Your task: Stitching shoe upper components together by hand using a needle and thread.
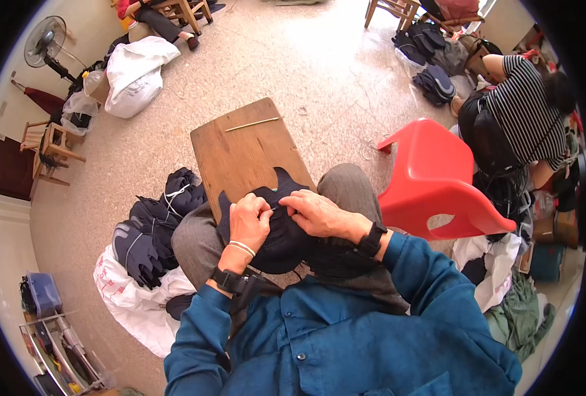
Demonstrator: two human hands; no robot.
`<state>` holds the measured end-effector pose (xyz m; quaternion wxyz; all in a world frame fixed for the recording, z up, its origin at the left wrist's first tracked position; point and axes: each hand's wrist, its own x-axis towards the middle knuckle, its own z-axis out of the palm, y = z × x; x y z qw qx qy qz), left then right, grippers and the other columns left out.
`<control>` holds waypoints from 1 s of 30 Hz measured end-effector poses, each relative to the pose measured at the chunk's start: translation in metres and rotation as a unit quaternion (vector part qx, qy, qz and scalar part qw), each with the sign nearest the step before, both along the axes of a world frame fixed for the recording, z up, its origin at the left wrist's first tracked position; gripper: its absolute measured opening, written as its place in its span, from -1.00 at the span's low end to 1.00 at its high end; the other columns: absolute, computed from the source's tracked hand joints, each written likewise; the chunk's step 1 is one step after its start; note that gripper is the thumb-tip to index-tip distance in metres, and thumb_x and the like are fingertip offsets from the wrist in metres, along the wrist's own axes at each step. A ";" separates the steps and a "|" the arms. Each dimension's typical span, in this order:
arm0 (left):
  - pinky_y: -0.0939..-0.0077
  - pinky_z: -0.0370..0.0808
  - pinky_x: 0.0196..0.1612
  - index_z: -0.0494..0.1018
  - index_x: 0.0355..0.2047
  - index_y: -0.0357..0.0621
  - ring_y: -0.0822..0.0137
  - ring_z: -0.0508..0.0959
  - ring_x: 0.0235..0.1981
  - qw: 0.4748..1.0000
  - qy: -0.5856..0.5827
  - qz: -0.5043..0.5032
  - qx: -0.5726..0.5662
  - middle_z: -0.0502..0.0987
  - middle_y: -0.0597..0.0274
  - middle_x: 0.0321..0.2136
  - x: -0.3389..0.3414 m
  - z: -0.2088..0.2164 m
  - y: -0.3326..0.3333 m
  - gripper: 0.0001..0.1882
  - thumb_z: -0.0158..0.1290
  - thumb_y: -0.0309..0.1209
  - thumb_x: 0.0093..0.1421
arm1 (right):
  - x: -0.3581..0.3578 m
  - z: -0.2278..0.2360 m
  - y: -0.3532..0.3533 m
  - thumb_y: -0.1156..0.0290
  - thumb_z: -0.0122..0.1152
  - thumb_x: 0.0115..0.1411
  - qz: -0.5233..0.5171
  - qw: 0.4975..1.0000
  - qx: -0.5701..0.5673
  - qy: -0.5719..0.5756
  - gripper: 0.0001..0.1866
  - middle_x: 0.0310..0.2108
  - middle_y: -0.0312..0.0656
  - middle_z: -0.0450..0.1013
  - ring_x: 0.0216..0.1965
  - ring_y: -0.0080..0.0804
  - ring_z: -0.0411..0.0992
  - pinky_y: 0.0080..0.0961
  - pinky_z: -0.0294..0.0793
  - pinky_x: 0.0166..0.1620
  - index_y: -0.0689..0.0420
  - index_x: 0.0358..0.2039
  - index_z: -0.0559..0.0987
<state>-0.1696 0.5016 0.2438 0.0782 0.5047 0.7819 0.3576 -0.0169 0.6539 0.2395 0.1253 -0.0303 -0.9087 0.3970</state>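
A dark navy knitted piece [278,245] with pointed upper corners, shaped like a shoe upper, lies over my lap and the near end of a wooden board [235,150]. My left hand [249,221] pinches its upper edge, thumb and fingertips together. Close beside it, my right hand [316,212] is closed in a pinch at the same edge, its fingertips curled down. A small green spot shows on the piece between the hands. Whether a thread or a small tool is in the fingertips is too small to tell. On the board's far end rests a thin light-coloured rod [253,124].
Tied bundles of similar dark pieces [149,231] lie at my left on a white sack [131,310]. A red plastic chair [431,158] stands at my right. Beyond it a person in a striped top [520,105] bends among bags. Farther left are another white sack [138,72] and a fan [45,41].
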 end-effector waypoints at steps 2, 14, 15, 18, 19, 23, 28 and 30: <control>0.28 0.45 -0.41 0.51 -0.54 -0.23 0.11 0.55 -0.50 1.000 -0.013 -0.009 -0.009 0.48 0.10 -0.54 -0.003 0.003 0.005 -0.88 0.27 -0.54 -0.02 | -0.001 -0.004 0.000 0.56 0.17 0.14 -0.010 0.999 -0.029 0.009 -0.67 -0.30 -0.08 0.48 -0.14 -0.07 0.48 -0.22 0.48 -0.05 0.24 -0.05 0.52; 0.27 0.37 -0.27 0.50 -0.52 -0.16 0.11 0.51 -0.39 0.996 0.073 -0.049 -0.024 0.45 0.13 -0.45 -0.006 0.005 -0.007 -0.87 0.25 -0.46 0.04 | -0.003 -0.007 0.000 0.57 0.15 0.19 -0.068 0.997 -0.028 0.010 -0.73 -0.28 -0.02 0.46 -0.22 -0.04 0.50 -0.25 0.52 -0.14 0.24 -0.08 0.51; 0.27 0.37 -0.27 0.50 -0.52 -0.16 0.11 0.51 -0.39 0.996 0.072 -0.049 -0.023 0.45 0.13 -0.45 -0.005 0.005 -0.002 -0.87 0.25 -0.46 0.04 | -0.005 -0.008 0.001 0.57 0.15 0.19 -0.068 0.997 -0.027 0.010 -0.73 -0.28 -0.02 0.46 -0.22 -0.04 0.50 -0.25 0.52 -0.14 0.24 -0.08 0.51; 0.26 0.33 -0.23 0.49 -0.48 -0.13 0.08 0.51 -0.30 0.991 0.108 -0.078 -0.005 0.45 0.15 -0.44 0.003 0.000 0.009 -0.90 0.22 -0.46 0.05 | -0.009 -0.007 0.000 0.57 0.15 0.19 -0.063 0.997 -0.004 0.033 -0.77 -0.28 -0.01 0.47 -0.22 -0.02 0.50 -0.25 0.52 -0.12 0.24 -0.12 0.51; 0.26 0.33 -0.23 0.49 -0.48 -0.13 0.08 0.51 -0.30 0.991 0.108 -0.079 -0.002 0.45 0.15 -0.44 0.003 0.000 0.010 -0.90 0.22 -0.46 0.05 | -0.009 -0.010 -0.001 0.56 0.14 0.19 -0.067 0.997 -0.017 0.034 -0.79 -0.28 0.00 0.48 -0.21 -0.01 0.51 -0.24 0.52 -0.12 0.24 -0.13 0.51; 0.25 0.36 -0.26 0.50 -0.50 -0.14 0.10 0.52 -0.38 0.998 0.041 -0.040 0.006 0.46 0.16 -0.47 0.002 -0.002 0.002 -0.89 0.24 -0.47 0.04 | -0.009 -0.013 0.003 0.56 0.12 0.19 -0.065 0.997 -0.014 0.045 -0.80 -0.26 0.04 0.50 -0.19 0.05 0.51 -0.21 0.52 -0.10 0.24 -0.14 0.51; 0.33 0.39 -0.40 0.53 -0.50 -0.15 0.23 0.50 -0.51 0.999 0.007 0.017 0.028 0.43 0.21 -0.54 0.005 -0.007 -0.005 -0.89 0.28 -0.47 0.02 | -0.008 0.002 -0.005 0.54 0.13 0.20 -0.053 0.997 0.061 -0.005 -0.85 -0.29 0.03 0.47 -0.21 0.07 0.51 -0.13 0.53 -0.15 0.25 -0.21 0.49; 0.34 0.39 -0.42 0.54 -0.50 -0.15 0.23 0.49 -0.51 0.999 0.020 0.021 0.044 0.42 0.21 -0.54 0.006 -0.007 -0.004 -0.89 0.28 -0.48 0.02 | -0.011 0.002 -0.005 0.53 0.14 0.20 -0.052 0.994 0.093 -0.013 -0.87 -0.31 0.02 0.46 -0.24 0.07 0.51 -0.10 0.53 -0.19 0.24 -0.24 0.48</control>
